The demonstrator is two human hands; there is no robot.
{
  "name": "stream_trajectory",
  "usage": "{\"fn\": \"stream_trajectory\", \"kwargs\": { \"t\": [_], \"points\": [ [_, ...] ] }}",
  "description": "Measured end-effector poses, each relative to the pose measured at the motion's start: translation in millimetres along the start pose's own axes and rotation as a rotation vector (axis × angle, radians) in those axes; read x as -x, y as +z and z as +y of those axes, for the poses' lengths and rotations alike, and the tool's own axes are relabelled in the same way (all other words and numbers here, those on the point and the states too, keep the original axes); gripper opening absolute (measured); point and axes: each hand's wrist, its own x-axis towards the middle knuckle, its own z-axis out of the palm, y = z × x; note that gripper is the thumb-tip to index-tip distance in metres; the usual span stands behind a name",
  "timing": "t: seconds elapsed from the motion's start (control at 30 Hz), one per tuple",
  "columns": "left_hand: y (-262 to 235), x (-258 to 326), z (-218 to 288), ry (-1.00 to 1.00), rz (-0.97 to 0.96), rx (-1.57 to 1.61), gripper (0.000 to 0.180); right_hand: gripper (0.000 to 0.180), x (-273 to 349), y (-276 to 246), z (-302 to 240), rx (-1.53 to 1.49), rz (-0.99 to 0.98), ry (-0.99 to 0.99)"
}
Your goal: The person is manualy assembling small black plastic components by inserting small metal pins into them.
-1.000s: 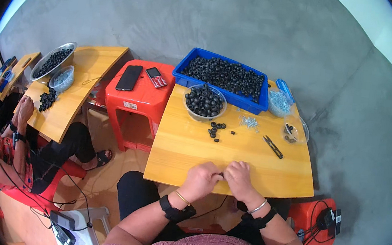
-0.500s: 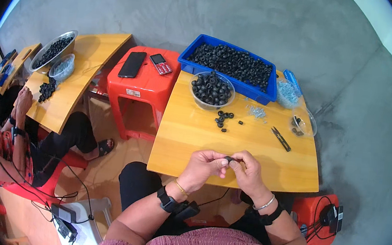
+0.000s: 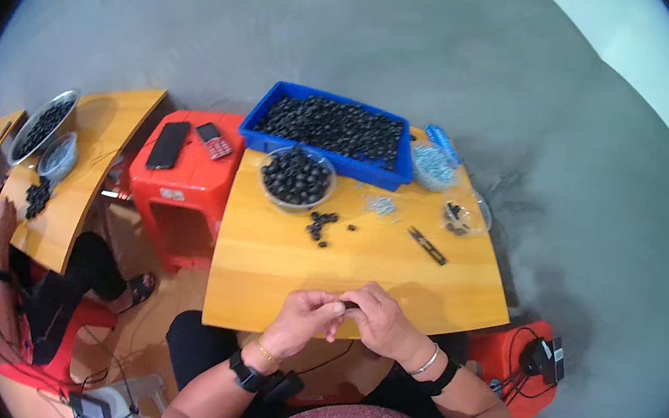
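Note:
Just over the near edge of the wooden table (image 3: 278,269), my left hand (image 3: 299,322) and my right hand (image 3: 382,320) meet, fingers closed, around a small black ring-like piece (image 3: 349,304). The fingers cover most of it. Farther up the table lie several loose black pieces (image 3: 321,226), some with visible holes. Behind them stands a clear bowl (image 3: 295,206) heaped with the same pieces. A pair of black thread snips (image 3: 428,246) rests right of centre, near a scatter of tiny clear bits (image 3: 381,205).
A blue tray (image 3: 355,169) full of black pieces spans the table's back. Right of it are a container of pale-blue bits (image 3: 435,168) and a clear dish (image 3: 473,225). Left, a red stool (image 3: 174,203) bears two phones; another person's hand (image 3: 2,225) is at a neighbouring table. Cables lie on the right stool (image 3: 512,353).
The view has shifted, so the table and trays appear lower and farther left. Both hands still pinch the black piece; my right hand has turned, with its back showing more.

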Motion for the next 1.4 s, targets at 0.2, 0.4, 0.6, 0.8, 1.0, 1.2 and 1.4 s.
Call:
{"fn": "stream_trajectory", "kwargs": {
  "t": [0.2, 0.4, 0.6, 0.8, 1.0, 1.2, 1.4],
  "points": [
    [-1.2, 4.2, 6.4, 0.048, -0.045, -0.028, 0.025, 0.019, -13.9, -103.2, 109.4, 0.482, 0.435, 0.275],
    [-0.2, -6.2, 2.8, 0.030, -0.075, -0.036, 0.027, 0.023, -39.4, -101.0, 131.7, 0.706, 0.145, 0.262],
    [-10.5, -4.2, -0.8, 0.026, -0.091, -0.001, 0.026, 0.020, -79.0, -9.4, 104.1, 0.161, -0.171, 0.304],
    [-13.5, -4.9, -2.3, 0.010, -0.122, 0.074, 0.025, 0.022, -108.5, 22.9, 110.0, 0.226, -0.223, 0.226],
    [-14.8, -4.6, -0.1, -0.017, -0.142, 0.119, 0.024, 0.016, -109.6, 26.3, 115.1, 0.302, -0.284, 0.154],
    [-14.6, -8.3, -1.2, 0.002, -0.100, 0.235, 0.025, 0.009, -89.4, 10.6, 98.2, 0.309, -0.205, -0.021],
    [-14.3, -12.4, 0.7, 0.040, -0.026, 0.380, 0.029, 0.014, -78.9, 11.7, 80.2, 0.205, -0.161, 0.063]
  ]
}}
